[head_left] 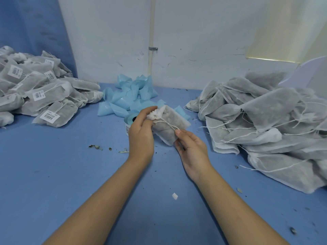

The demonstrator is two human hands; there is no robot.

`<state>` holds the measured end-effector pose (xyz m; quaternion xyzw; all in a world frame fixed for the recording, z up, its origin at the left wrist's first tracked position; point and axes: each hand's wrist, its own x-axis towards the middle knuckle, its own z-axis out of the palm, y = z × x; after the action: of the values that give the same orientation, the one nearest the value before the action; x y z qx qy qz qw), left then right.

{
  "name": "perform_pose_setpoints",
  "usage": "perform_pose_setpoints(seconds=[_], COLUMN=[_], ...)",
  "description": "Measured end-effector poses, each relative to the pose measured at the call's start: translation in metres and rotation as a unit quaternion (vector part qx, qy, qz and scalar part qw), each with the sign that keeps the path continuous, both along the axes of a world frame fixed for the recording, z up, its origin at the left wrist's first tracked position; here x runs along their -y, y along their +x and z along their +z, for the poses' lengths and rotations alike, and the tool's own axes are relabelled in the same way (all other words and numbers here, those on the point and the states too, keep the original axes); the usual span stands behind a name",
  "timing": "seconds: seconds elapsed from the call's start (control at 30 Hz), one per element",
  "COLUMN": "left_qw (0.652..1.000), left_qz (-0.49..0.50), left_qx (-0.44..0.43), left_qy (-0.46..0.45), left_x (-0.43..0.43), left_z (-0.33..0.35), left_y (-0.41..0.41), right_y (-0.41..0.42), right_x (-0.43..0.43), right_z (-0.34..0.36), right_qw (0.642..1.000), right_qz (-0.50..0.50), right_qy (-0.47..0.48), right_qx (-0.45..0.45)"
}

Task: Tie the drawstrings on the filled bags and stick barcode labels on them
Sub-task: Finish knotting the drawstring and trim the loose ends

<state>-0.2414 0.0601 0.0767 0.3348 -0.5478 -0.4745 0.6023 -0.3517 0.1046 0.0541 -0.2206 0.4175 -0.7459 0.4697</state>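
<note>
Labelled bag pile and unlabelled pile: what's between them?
Head view shows crumpled blue paper scraps, a label roll, and the left hand and right hand holding one bag.

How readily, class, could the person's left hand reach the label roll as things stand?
Probably yes: the label roll stands just behind the left hand, nothing between them. But its fingers pinch the bag's gathered neck, so it must let go first.
</note>
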Motion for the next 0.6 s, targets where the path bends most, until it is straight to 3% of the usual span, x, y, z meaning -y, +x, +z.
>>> perform_pose_setpoints(seconds=[0.27, 0.47, 0.6], left_qw=[0.994, 0.999, 0.993], left_qz=[-0.044, -0.028, -0.036], left_qx=[0.097, 0.018, -0.072], left_qy=[-0.012, -0.004, 0.082], left_x=[-0.002, -0.002, 0.001], left_z=[-0.011, -0.009, -0.007], left_y=[-0.004, -0.007, -0.010], right_y=[0.000, -0.001, 0.000], right_x=[0.003, 0.003, 0.002], right_z=[-0.002, -0.003, -0.003], right_qw=[1.000, 1.000, 0.999], right_qz=[-0.012, 0.001, 0.020], right_qy=[-0.003, -0.015, -0.012], right_qx=[0.005, -0.009, -0.033])
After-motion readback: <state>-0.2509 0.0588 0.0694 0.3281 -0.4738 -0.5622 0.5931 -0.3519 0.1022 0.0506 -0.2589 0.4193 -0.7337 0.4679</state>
